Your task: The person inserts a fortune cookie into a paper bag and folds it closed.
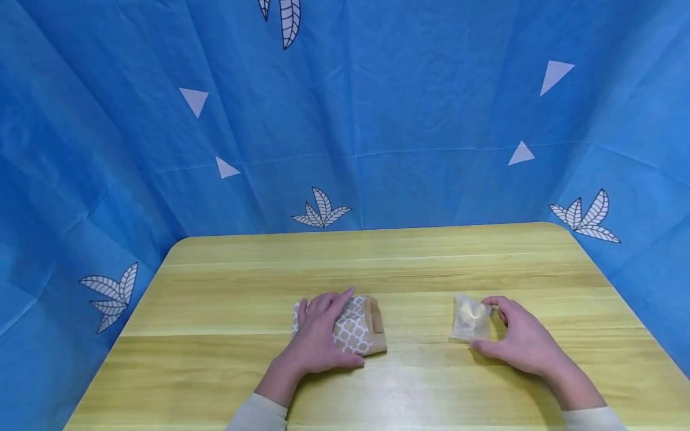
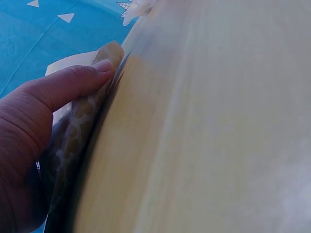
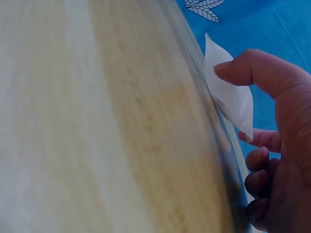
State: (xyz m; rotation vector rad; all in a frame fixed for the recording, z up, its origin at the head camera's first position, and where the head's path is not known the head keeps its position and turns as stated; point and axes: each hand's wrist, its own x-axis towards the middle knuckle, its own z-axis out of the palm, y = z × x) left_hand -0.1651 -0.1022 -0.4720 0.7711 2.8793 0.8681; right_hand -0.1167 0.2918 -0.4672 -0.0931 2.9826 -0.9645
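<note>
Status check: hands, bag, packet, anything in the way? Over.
Left hand resting across bag. Right hand holding packet by thumb and finger. Bag and packet apart, no obstacle visible between.

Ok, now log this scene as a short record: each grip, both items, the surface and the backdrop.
left grip: holds the paper bag
right grip: holds the packet at its right side
bag: brown and white pattern, open end facing right
packet: small, translucent, right of the bag, not touching it; contents unclear
surface: wooden table
backdrop: blue cloth, leaf and triangle prints
</note>
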